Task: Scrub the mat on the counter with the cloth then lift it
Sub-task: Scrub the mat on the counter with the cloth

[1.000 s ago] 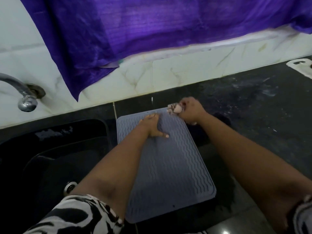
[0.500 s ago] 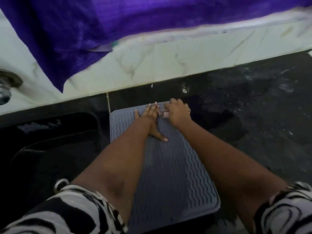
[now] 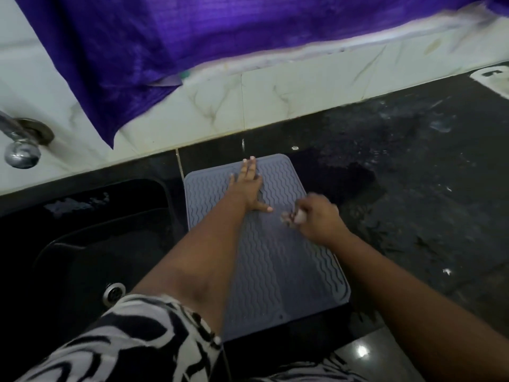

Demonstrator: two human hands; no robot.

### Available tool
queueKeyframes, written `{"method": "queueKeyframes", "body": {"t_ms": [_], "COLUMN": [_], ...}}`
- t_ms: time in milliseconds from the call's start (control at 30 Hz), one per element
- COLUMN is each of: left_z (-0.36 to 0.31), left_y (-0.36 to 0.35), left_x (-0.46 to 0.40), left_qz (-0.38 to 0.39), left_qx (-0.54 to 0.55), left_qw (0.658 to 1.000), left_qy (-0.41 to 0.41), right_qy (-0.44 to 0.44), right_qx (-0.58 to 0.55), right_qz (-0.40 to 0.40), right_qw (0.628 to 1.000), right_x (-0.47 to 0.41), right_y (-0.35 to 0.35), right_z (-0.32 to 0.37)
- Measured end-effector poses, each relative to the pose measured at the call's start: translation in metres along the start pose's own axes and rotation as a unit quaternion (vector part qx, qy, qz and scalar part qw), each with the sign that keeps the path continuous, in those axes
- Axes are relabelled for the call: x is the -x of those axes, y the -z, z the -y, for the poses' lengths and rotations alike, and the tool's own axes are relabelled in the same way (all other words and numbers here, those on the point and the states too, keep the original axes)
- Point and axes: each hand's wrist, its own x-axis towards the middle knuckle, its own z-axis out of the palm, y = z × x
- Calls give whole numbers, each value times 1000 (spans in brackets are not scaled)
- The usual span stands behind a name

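A grey rubber mat [image 3: 278, 260] with wavy ridges lies flat on the black counter, beside the sink. My left hand [image 3: 248, 186] presses flat on the mat's far end, fingers straight and reaching its far edge. My right hand [image 3: 316, 216] grips a small pale cloth [image 3: 294, 217] and holds it on the mat near its right edge; the hand is motion-blurred and most of the cloth is hidden in the fist.
A black sink [image 3: 91, 244] with a metal drain [image 3: 113, 292] lies left of the mat. A chrome tap [image 3: 20, 150] juts from the tiled wall. Purple fabric [image 3: 220, 37] hangs above. The wet black counter [image 3: 427, 175] stretches right, with a white object [image 3: 493, 78] at its far corner.
My right hand has drawn the cloth from the mat's far end back toward me and to the right. My left hand stays pressed on the mat's far end.
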Motion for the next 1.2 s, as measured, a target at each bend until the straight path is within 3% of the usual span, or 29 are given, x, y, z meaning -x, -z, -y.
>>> {"method": "queueKeyframes", "body": {"t_ms": [67, 133, 267, 500, 733, 800, 867, 967, 1067, 1200], "left_z": [-13, -25, -22, -36, -42, -43, -43, -42, -35, -29], "left_y": [-15, -30, -42, -37, -42, -49, -55, -60, -60, -59], "left_x": [18, 31, 42, 40, 54, 59, 62, 65, 67, 66], "left_qz": [-90, -108, -32, 53, 53, 39, 15, -1, 25, 46], "left_qx": [87, 130, 41, -53, -9, 10, 28, 54, 61, 61], "left_qw": [992, 985, 998, 997, 998, 998, 998, 997, 997, 997], "left_qy": [-27, -22, -39, 8, 35, 45, 52, 50, 28, -2], "right_qy": [25, 32, 49, 19, -78, -85, -62, -37, 1, -53], "right_qx": [71, 128, 165, 143, -2, -63, -62, 93, 219, 175], "right_qz": [-9, 22, 3, 90, 265, 222, 127, 38, 38, 130], "right_qw": [997, 991, 985, 985, 961, 969, 988, 994, 975, 974], "right_x": [-19, -26, 4, 91, 113, 108, 100, 101, 116, 118], "right_y": [-3, -18, -36, -26, 8, 15, 12, -7, -27, -16], "right_z": [12, 18, 10, -16, -19, -20, -21, -24, -24, -27]}}
